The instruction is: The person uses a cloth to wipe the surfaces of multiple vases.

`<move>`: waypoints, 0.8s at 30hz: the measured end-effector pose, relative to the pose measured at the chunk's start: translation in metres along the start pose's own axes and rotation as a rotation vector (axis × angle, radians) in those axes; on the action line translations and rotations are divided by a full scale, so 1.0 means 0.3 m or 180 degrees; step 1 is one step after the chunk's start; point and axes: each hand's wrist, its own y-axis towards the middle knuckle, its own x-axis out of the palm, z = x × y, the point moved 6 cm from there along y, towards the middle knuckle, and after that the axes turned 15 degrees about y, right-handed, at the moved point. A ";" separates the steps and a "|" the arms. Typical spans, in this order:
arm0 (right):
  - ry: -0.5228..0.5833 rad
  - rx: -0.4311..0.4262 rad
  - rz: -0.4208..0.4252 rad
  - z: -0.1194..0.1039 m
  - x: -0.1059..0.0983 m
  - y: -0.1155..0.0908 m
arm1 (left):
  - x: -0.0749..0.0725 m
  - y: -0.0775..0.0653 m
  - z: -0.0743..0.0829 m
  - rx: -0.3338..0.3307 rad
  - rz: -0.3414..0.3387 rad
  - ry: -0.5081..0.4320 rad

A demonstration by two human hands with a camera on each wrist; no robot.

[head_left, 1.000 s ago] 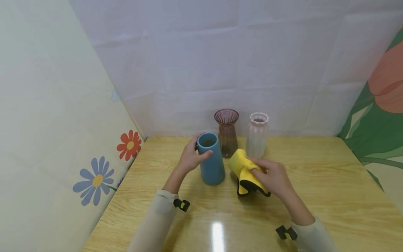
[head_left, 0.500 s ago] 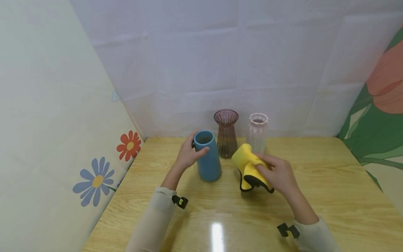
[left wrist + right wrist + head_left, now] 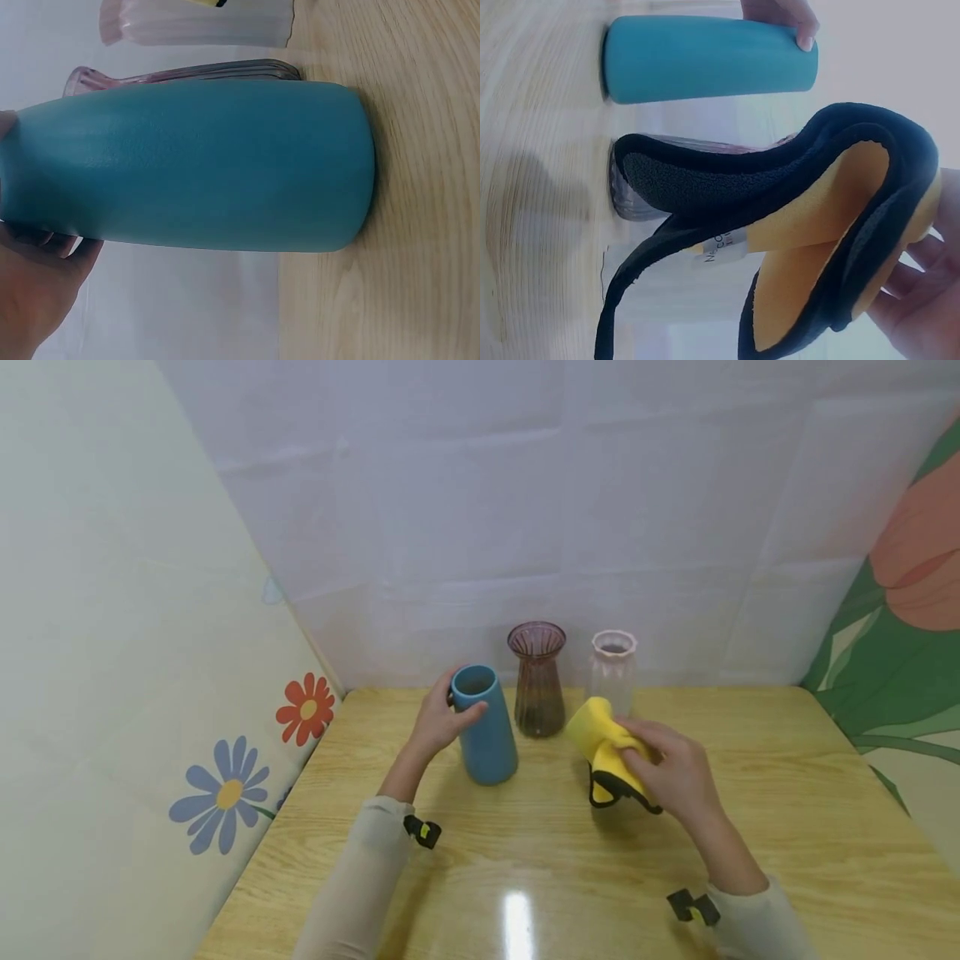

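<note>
A tall blue vase (image 3: pixel 489 735) stands on the wooden table, slightly tilted to the left in the head view. My left hand (image 3: pixel 442 714) grips it near the rim, thumb on the front and fingers round the back. Its smooth side fills the left wrist view, where the hand's fingers (image 3: pixel 64 255) curl at the neck. My right hand (image 3: pixel 675 768) pinches a folded yellow cloth (image 3: pixel 600 735) with black edging above the table. In the right wrist view the cloth (image 3: pixel 810 225) droops open, showing a dark grey face and a white label.
Behind the hands stand a purple ribbed glass vase (image 3: pixel 538 685) and a pale pink fluted vase (image 3: pixel 612 668), the latter partly covered by the cloth. The wooden table (image 3: pixel 465 877) meets a white sheet (image 3: pixel 465 527) at the back; flower-printed sheets flank both sides.
The left hand has shifted the blue vase leftward and slightly back, away from the purple vase. My right hand has drifted right with the cloth.
</note>
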 end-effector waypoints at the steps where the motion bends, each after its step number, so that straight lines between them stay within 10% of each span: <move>1: -0.0007 -0.0002 -0.0002 0.001 -0.002 -0.001 | -0.002 0.003 -0.003 -0.0006 0.0012 -0.0003; 24: -0.0149 -0.0186 0.0213 0.017 -0.065 -0.004 | -0.038 0.098 -0.090 -0.0320 0.0127 0.0034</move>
